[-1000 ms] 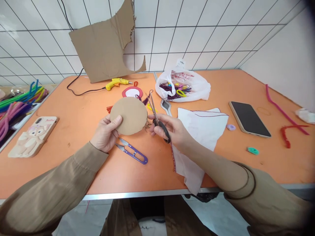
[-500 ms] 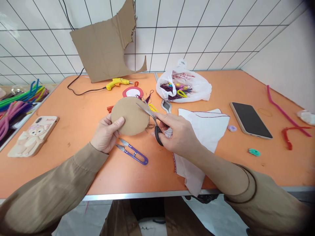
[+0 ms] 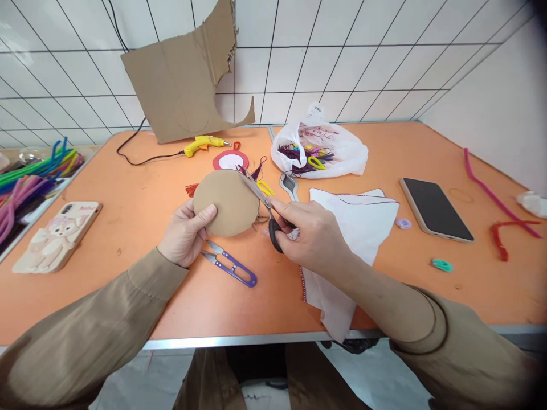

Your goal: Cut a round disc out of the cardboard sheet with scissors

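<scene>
My left hand (image 3: pixel 188 230) pinches the left edge of a round cardboard disc (image 3: pixel 226 202), its thumb lying on the top face. In my right hand (image 3: pixel 305 230) is a pair of scissors (image 3: pixel 265 200) with black handles. Their blades lie close together at the disc's upper right edge. Below the disc, purple thread snips (image 3: pixel 233 265) rest on the orange table. Just behind it lie a red ring with a white centre (image 3: pixel 231 161) and a dark tassel (image 3: pixel 257 171). A white cloth (image 3: pixel 350 216) with dark red stitching is spread under and beside my right forearm.
A yellow glue gun (image 3: pixel 207 144) with a black cord lies near a cut cardboard sheet (image 3: pixel 183 85) leaning on the tiled wall. A white plastic bag (image 3: pixel 346 151) holds threads. Phones (image 3: pixel 436 209) lie at both sides. Coloured pipe cleaners (image 3: pixel 34 176) are at far left.
The scissor blades have closed together at the disc's upper right edge. My left hand and the disc have hardly moved.
</scene>
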A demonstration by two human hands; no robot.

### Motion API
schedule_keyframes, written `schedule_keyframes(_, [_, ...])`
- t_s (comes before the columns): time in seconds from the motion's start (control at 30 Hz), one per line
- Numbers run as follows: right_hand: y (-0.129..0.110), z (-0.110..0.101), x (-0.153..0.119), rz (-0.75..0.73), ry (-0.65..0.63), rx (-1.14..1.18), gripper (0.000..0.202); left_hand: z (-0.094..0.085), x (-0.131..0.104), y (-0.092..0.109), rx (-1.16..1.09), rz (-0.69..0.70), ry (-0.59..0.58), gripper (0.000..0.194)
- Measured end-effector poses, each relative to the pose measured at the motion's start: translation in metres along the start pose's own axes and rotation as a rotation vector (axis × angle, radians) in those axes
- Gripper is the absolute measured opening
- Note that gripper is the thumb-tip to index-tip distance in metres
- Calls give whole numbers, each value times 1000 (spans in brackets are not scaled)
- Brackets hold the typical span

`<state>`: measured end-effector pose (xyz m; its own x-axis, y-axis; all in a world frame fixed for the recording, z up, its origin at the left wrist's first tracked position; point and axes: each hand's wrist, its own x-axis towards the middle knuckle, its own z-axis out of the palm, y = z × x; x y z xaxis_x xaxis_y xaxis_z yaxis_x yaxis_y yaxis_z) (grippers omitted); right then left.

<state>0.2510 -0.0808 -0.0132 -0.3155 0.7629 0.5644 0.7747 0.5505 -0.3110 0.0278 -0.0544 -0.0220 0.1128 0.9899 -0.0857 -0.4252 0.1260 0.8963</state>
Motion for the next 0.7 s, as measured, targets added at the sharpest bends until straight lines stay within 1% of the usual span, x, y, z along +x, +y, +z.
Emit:
schedule_keyframes(0.2, [2, 0, -1, -7, -3, -56, 36, 1, 0, 0, -15, -9, 11, 29])
schedule_keyframes(0.33, [1, -2, 0, -1, -20, -44, 34, 1, 1, -1, -22, -17, 16, 28])
schedule_keyframes(0.57, [-2, -6, 2, 13, -45, 42, 20, -1, 2, -2, -19, -25, 2, 30])
schedule_keyframes(0.7, [-2, -8, 3, 19, -41, 54, 15, -2, 2, -3, -22, -24, 5, 31])
